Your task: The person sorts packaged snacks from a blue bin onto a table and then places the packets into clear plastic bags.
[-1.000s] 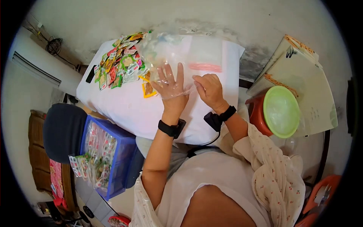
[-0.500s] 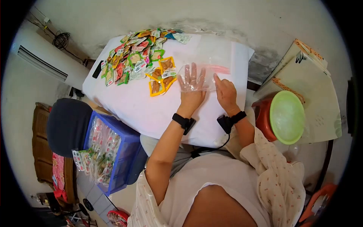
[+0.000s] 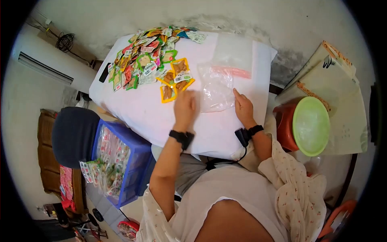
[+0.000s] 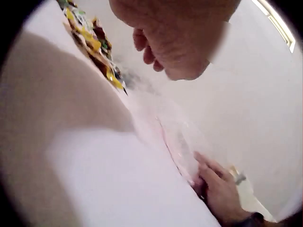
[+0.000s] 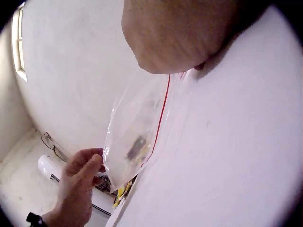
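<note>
A clear zip bag [image 3: 217, 90] with a red seal line [image 5: 164, 106] stands puffed out on the white-covered table. At its right edge my right hand [image 3: 244, 109] pinches the plastic, index finger pointing forward. My left hand [image 3: 185, 109] is outside the bag, to its left, with fingers loosely bent and nothing in them. Just beyond it lie several yellow-edged snack packets [image 3: 180, 69]. In the left wrist view, the left hand [image 4: 175, 42] hangs above the table, its fingertips partly hidden behind the palm.
A heap of colourful small packets [image 3: 141, 56] covers the table's far left, beside a black phone [image 3: 105, 72]. More flat zip bags [image 3: 234, 52] lie at the back right. A blue crate [image 3: 135, 157] of filled bags stands lower left; a green basin [image 3: 311, 126] stands right.
My left hand, spread inside the bag earlier, has come out and moved left toward the yellow-edged packets. The bag now sits on the table by my right hand.
</note>
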Available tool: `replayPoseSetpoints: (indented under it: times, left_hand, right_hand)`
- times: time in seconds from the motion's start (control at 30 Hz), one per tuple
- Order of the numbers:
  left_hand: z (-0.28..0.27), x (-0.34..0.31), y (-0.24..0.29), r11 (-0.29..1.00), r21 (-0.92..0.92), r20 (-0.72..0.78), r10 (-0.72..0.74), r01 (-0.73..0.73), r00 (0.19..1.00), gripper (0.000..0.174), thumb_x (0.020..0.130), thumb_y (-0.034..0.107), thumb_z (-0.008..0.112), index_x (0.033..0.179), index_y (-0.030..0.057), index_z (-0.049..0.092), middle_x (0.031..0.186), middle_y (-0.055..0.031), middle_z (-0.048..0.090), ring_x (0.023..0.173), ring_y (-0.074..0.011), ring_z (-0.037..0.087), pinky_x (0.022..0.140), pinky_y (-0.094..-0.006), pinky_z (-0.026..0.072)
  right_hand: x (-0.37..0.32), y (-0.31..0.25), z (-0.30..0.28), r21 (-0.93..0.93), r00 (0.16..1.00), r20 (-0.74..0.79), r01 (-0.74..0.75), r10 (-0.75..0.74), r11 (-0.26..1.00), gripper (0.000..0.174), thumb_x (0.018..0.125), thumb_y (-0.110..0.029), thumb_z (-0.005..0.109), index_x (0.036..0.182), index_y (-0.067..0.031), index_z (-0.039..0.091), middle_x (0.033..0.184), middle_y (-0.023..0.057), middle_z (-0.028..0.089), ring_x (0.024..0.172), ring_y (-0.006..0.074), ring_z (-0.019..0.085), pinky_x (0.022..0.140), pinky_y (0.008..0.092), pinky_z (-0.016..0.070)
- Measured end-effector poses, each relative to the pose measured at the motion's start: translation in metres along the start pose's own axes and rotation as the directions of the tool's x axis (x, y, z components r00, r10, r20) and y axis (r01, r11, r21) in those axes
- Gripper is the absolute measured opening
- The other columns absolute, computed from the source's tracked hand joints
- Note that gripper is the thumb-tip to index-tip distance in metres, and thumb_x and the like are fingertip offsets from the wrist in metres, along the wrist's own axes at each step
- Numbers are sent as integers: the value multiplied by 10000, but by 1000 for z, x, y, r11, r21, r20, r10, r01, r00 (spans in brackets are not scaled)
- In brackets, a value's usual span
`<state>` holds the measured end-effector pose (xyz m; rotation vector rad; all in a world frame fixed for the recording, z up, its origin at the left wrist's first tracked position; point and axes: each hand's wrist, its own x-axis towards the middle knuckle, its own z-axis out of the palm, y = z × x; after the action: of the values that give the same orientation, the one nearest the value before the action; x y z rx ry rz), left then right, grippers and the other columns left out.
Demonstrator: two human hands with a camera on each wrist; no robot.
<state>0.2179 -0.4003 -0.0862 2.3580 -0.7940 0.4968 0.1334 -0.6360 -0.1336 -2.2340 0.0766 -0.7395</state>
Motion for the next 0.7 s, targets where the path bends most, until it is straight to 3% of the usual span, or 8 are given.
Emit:
replayPoseSetpoints:
  times: [0.07, 0.17, 0.27, 0.43, 0.5, 0.6, 0.63, 0.7]
  left_hand:
    - [5, 28, -26, 966, 254, -40, -38, 47, 998, 416, 759, 113, 634, 1172, 84, 586, 1229, -179, 539, 1119, -348, 501, 944, -455, 401]
    - [22, 52, -40, 947, 256, -2, -199, 193, 980, 519, 746, 191, 660, 1247, 110, 552, 1371, -210, 417, 1224, -398, 406, 1017, -512, 311]
    - [39, 65, -51, 930, 300, 79, -245, 211, 966, 569, 747, 246, 669, 1289, 136, 533, 1429, -206, 353, 1259, -417, 368, 1031, -522, 298]
    - [48, 79, -63, 897, 418, 232, -261, 147, 937, 414, 757, 264, 678, 1137, 112, 612, 1395, -198, 388, 1152, -391, 443, 952, -537, 358]
    - [53, 77, -68, 904, 422, 147, -143, 69, 979, 315, 776, 262, 658, 1042, 94, 639, 1125, -160, 561, 1029, -374, 505, 900, -490, 385]
    - [45, 81, -61, 886, 464, 211, -134, 22, 968, 374, 780, 260, 647, 1114, 93, 616, 1100, -156, 579, 1009, -370, 525, 891, -487, 397]
    - [46, 81, -59, 887, 461, 211, -127, 16, 969, 374, 780, 260, 647, 1114, 93, 616, 1100, -156, 579, 1009, -370, 525, 891, -487, 397]
    - [48, 82, -53, 889, 447, 127, -175, 101, 976, 380, 767, 234, 655, 1116, 91, 606, 1363, -194, 440, 961, -375, 562, 836, -470, 460]
  right_hand:
    - [-1, 0, 0, 33, 1000, -9, 7, -7, 999, 382, 821, 3, 539, 1196, -42, 596, 813, 165, 605, 721, 325, 580, 647, 404, 464]
    - [1, 0, -2, 42, 998, -26, 49, -48, 998, 380, 815, 5, 549, 1190, -28, 596, 823, 165, 615, 732, 318, 585, 640, 399, 463]
    - [1, -2, -2, -8, 996, -29, 87, -87, 996, 369, 814, 5, 557, 1180, -17, 598, 818, 157, 621, 733, 307, 589, 627, 389, 460]
    - [0, -5, -6, -47, 998, 43, 58, -56, 997, 337, 819, -20, 570, 1153, -26, 610, 826, 138, 634, 733, 297, 590, 634, 384, 455]
    - [1, -8, -9, -13, 996, 24, 85, -84, 996, 311, 821, -43, 578, 1129, -33, 617, 833, 124, 639, 746, 295, 594, 659, 391, 455]
    - [-1, -8, -6, 41, 995, -27, 100, -99, 994, 261, 823, -56, 582, 1079, -48, 631, 832, 111, 639, 756, 290, 599, 668, 390, 454]
    - [-2, -6, -4, 37, 995, -32, 99, -98, 994, 261, 823, -56, 582, 1079, -48, 631, 832, 111, 639, 756, 290, 599, 668, 390, 454]
    - [-3, -3, -2, 45, 989, -45, 146, -144, 988, 209, 823, -58, 583, 1025, -66, 639, 832, 101, 640, 760, 284, 603, 676, 391, 454]
